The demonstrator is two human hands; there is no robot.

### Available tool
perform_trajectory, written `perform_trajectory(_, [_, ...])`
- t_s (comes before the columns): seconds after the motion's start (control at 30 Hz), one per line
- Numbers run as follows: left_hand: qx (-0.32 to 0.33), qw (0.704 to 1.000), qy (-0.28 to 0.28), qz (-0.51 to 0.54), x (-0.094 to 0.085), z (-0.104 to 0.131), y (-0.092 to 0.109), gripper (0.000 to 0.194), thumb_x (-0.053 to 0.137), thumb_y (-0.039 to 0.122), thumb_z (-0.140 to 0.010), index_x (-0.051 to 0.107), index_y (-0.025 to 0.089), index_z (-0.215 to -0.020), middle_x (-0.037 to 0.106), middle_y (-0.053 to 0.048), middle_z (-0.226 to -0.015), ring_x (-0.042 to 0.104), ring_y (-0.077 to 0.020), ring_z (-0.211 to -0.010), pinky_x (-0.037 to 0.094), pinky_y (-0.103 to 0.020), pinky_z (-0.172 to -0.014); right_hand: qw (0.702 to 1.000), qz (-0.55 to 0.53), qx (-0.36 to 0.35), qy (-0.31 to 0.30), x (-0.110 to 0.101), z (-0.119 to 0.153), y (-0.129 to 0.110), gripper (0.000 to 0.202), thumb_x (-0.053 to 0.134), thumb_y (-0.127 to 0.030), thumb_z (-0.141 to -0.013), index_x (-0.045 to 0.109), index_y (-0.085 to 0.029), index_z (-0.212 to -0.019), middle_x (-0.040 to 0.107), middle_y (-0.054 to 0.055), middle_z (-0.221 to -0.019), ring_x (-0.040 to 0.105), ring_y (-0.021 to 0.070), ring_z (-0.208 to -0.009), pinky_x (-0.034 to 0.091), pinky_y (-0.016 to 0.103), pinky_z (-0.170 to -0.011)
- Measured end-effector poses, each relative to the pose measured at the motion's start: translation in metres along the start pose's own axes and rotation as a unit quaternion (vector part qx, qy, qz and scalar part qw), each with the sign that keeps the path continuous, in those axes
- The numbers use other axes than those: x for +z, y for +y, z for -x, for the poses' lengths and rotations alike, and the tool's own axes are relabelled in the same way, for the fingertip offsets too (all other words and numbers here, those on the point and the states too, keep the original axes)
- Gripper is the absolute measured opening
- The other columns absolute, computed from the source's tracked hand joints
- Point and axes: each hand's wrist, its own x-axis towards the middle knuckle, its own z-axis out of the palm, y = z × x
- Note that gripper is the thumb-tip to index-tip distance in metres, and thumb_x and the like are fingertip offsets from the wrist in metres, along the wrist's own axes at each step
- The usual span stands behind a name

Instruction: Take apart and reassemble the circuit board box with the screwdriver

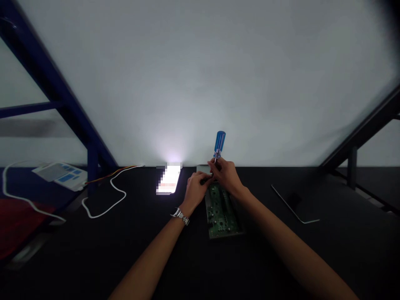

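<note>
A green circuit board [220,216] lies lengthwise on the black table in front of me. At its far end my right hand [226,173] grips a screwdriver [220,141] by the shaft, just below its blue handle. The screwdriver stands nearly upright, and its tip is hidden behind my fingers. My left hand [197,187], with a metal watch [181,215] on the wrist, is closed at the same end of the board. Its fingertips pinch near the screwdriver's lower end, around something dark that I cannot make out. A pale piece [203,168] shows just behind my hands.
A brightly lit screen [169,179] is at the left, by the wall. A white cable [117,189] curls across the table farther left, near a white-and-blue card [64,175]. To the right lies a bent metal rod [289,206]. Blue frame beams [53,71] rise at the left.
</note>
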Motion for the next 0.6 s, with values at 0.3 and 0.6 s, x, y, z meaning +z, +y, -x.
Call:
perform_trajectory(0.3, [0.009, 1.000, -0.005, -0.023, -0.001, 0.000, -0.003, 0.014, 0.064, 0.030, -0.087, 0.075, 0.022, -0.091, 0.070, -0.005, -0.093, 0.061, -0.0212, -0.090, 0.047, -0.035, -0.081, 0.998, -0.029, 0.024, -0.045, -0.007, -0.002, -0.003, 0.018, 0.056, -0.036, -0.089, 0.063, -0.020, -0.086, 0.069, 0.003, -0.072, 0.063, 0.0154, -0.060, 0.050, 0.027, -0.058])
perform_trajectory(0.6, [0.028, 0.999, -0.038, -0.022, -0.007, -0.002, -0.005, 0.016, 0.062, 0.032, -0.088, 0.074, 0.024, -0.096, 0.071, -0.004, -0.095, 0.062, -0.0216, -0.093, 0.048, -0.035, -0.084, 0.973, -0.154, 0.038, -0.169, -0.032, -0.004, 0.000, 0.024, 0.053, -0.026, -0.088, 0.066, -0.017, -0.105, 0.072, 0.008, -0.094, 0.068, 0.0182, -0.076, 0.054, 0.029, -0.059])
